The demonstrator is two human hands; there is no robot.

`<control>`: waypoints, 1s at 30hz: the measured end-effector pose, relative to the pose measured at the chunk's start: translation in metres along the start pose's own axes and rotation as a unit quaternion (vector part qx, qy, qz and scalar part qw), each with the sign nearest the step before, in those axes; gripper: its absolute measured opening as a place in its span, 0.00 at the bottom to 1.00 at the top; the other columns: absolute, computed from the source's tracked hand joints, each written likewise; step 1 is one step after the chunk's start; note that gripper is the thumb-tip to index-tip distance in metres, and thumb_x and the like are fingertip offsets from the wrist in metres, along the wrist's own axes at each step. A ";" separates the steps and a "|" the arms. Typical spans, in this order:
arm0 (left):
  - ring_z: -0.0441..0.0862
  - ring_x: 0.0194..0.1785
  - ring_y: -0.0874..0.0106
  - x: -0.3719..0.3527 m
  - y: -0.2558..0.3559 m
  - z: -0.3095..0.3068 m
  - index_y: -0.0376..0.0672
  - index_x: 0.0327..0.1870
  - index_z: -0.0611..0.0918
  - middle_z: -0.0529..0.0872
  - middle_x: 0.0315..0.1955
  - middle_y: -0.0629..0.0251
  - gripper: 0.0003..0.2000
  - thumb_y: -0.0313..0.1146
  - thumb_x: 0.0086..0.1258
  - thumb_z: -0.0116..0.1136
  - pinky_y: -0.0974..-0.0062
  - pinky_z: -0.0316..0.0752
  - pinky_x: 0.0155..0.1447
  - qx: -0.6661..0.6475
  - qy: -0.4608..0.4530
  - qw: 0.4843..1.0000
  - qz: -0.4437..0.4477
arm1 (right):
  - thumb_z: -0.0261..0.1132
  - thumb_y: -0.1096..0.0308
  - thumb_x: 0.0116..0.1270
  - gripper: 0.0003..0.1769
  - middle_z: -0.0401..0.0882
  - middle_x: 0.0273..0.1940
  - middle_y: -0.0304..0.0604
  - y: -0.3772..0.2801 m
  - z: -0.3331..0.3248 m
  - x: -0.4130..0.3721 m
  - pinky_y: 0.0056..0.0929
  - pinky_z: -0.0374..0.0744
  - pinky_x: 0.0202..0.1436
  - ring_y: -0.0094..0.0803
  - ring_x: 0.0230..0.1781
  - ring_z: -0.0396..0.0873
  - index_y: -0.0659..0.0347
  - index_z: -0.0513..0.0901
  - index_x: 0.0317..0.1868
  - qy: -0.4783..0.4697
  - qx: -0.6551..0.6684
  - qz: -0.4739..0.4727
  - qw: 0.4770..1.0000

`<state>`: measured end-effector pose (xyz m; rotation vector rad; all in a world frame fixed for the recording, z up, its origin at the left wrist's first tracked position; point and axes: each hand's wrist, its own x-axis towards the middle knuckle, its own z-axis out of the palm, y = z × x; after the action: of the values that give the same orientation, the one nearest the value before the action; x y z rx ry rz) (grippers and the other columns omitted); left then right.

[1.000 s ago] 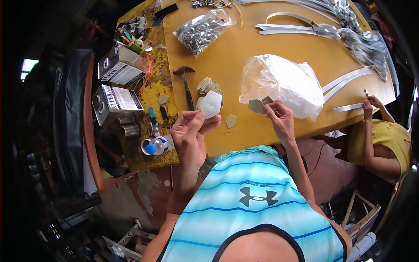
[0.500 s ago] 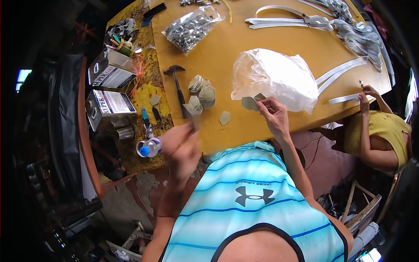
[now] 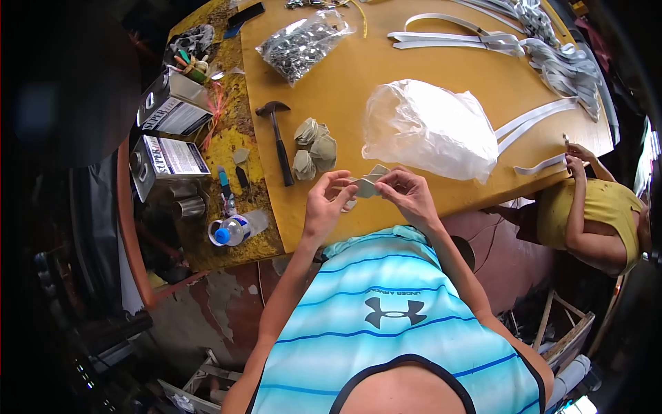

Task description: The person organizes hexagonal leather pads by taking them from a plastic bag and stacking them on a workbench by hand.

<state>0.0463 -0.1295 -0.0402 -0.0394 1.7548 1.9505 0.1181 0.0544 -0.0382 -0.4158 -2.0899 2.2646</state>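
Note:
Small grey-green flat pieces point(image 3: 366, 188) are pinched between my two hands above the table's near edge. My left hand point(image 3: 331, 201) grips them from the left with thumb and fingers. On their other side, my right hand point(image 3: 408, 196) holds the pieces between thumb and fingertips. One more piece pokes up behind them, and a pale piece shows below, partly hidden by my left hand. Stacks of similar pieces point(image 3: 323, 152) lie on the table beyond my left hand, beside a black-handled hammer point(image 3: 281, 148).
A translucent plastic bag point(image 3: 427, 124) lies beyond my right hand. Farther back are a bag of metal parts point(image 3: 300, 52) and grey straps point(image 3: 565, 69). Two metal cans point(image 3: 169, 165) and a bottle point(image 3: 241, 228) stand left. At right, a co-worker point(image 3: 593, 221) handles a strap.
My left hand has moved right from near the stacks and now meets my right hand at the pieces. My right hand has shifted slightly left and toward me.

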 end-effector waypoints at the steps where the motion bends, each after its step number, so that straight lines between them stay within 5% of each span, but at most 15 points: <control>1: 0.81 0.35 0.82 0.003 0.002 -0.005 0.35 0.41 0.81 0.85 0.34 0.67 0.06 0.28 0.70 0.63 0.84 0.75 0.35 0.039 -0.027 0.999 0.002 | 0.68 0.65 0.69 0.11 0.79 0.35 0.37 0.000 0.002 0.001 0.20 0.77 0.39 0.21 0.35 0.79 0.68 0.86 0.38 -0.014 -0.023 -0.005 1.000; 3: 0.81 0.34 0.82 0.003 0.010 -0.011 0.34 0.41 0.81 0.84 0.35 0.67 0.06 0.28 0.70 0.63 0.83 0.75 0.36 0.082 -0.059 0.995 0.003 | 0.68 0.66 0.69 0.11 0.79 0.35 0.38 0.002 0.003 0.004 0.20 0.77 0.40 0.22 0.35 0.79 0.68 0.85 0.39 -0.007 -0.005 0.025 1.000; 6: 0.81 0.36 0.77 -0.007 0.040 -0.013 0.37 0.41 0.81 0.84 0.37 0.63 0.07 0.26 0.66 0.67 0.80 0.75 0.39 0.101 0.008 0.991 0.083 | 0.67 0.69 0.69 0.09 0.79 0.36 0.38 0.008 -0.001 0.006 0.21 0.78 0.41 0.23 0.36 0.79 0.68 0.84 0.41 0.029 0.018 0.044 0.998; 7: 0.81 0.37 0.73 -0.013 0.054 -0.014 0.39 0.40 0.82 0.83 0.38 0.62 0.08 0.23 0.63 0.68 0.77 0.75 0.41 0.236 0.051 0.924 0.295 | 0.66 0.71 0.69 0.08 0.79 0.36 0.38 0.010 -0.003 0.007 0.21 0.78 0.42 0.23 0.36 0.80 0.69 0.84 0.41 0.051 0.024 0.035 0.998; 8: 0.80 0.39 0.68 -0.021 0.066 -0.017 0.41 0.40 0.82 0.82 0.39 0.61 0.10 0.21 0.60 0.69 0.74 0.75 0.43 0.352 0.093 0.794 0.487 | 0.66 0.71 0.69 0.08 0.79 0.36 0.38 0.010 -0.005 0.007 0.21 0.78 0.42 0.23 0.36 0.80 0.69 0.84 0.41 0.054 0.025 0.032 0.998; 12: 0.73 0.47 0.63 -0.054 0.091 -0.035 0.47 0.40 0.85 0.79 0.43 0.64 0.13 0.19 0.57 0.69 0.67 0.72 0.44 0.463 0.106 0.628 0.616 | 0.63 0.76 0.69 0.04 0.79 0.38 0.38 0.007 -0.010 0.009 0.22 0.79 0.43 0.23 0.36 0.80 0.67 0.84 0.41 0.086 0.013 0.005 0.996; 18: 0.77 0.41 0.66 -0.063 0.098 -0.031 0.42 0.42 0.82 0.79 0.41 0.60 0.10 0.20 0.62 0.67 0.74 0.75 0.38 0.376 0.063 0.671 0.636 | 0.63 0.76 0.68 0.10 0.78 0.41 0.38 0.010 -0.009 0.011 0.22 0.81 0.42 0.23 0.36 0.80 0.64 0.80 0.49 0.099 0.043 0.002 0.994; 21: 0.83 0.34 0.71 -0.065 0.079 -0.022 0.34 0.43 0.79 0.84 0.33 0.59 0.08 0.19 0.65 0.65 0.73 0.80 0.37 0.104 0.044 0.917 0.383 | 0.65 0.75 0.67 0.14 0.77 0.41 0.39 0.003 -0.004 0.009 0.22 0.82 0.42 0.24 0.36 0.81 0.63 0.78 0.53 0.112 0.040 -0.008 0.993; 23: 0.83 0.37 0.76 -0.044 0.043 -0.024 0.34 0.42 0.81 0.84 0.33 0.60 0.06 0.23 0.67 0.65 0.75 0.80 0.39 0.065 0.019 0.971 0.228 | 0.66 0.75 0.67 0.16 0.76 0.42 0.41 0.002 -0.004 0.009 0.22 0.82 0.42 0.24 0.36 0.81 0.62 0.77 0.54 0.117 0.046 -0.012 0.992; 25: 0.84 0.36 0.75 -0.007 -0.025 -0.042 0.34 0.41 0.82 0.85 0.34 0.60 0.06 0.25 0.67 0.64 0.77 0.80 0.38 0.146 0.003 0.988 0.042 | 0.66 0.75 0.66 0.18 0.76 0.43 0.43 0.006 -0.005 0.009 0.21 0.82 0.43 0.26 0.37 0.82 0.64 0.76 0.55 0.111 0.058 -0.004 0.992; 28: 0.83 0.31 0.69 0.000 -0.086 -0.068 0.34 0.41 0.83 0.85 0.32 0.60 0.08 0.25 0.64 0.66 0.72 0.78 0.36 0.502 0.058 0.832 0.230 | 0.67 0.75 0.66 0.19 0.77 0.45 0.44 0.002 -0.001 0.007 0.22 0.82 0.43 0.26 0.38 0.82 0.64 0.75 0.56 0.114 0.098 -0.003 0.989; 30: 0.83 0.32 0.65 -0.017 -0.061 -0.046 0.36 0.41 0.83 0.84 0.33 0.59 0.09 0.26 0.63 0.67 0.70 0.78 0.38 0.424 0.055 0.882 0.200 | 0.68 0.74 0.65 0.19 0.78 0.45 0.44 -0.004 0.006 0.005 0.22 0.82 0.43 0.25 0.38 0.82 0.65 0.76 0.55 0.123 0.108 0.006 0.986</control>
<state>0.0704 -0.1766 -0.0983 0.5639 2.7106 1.2453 0.1116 0.0500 -0.0349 -0.6591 -1.7103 2.2790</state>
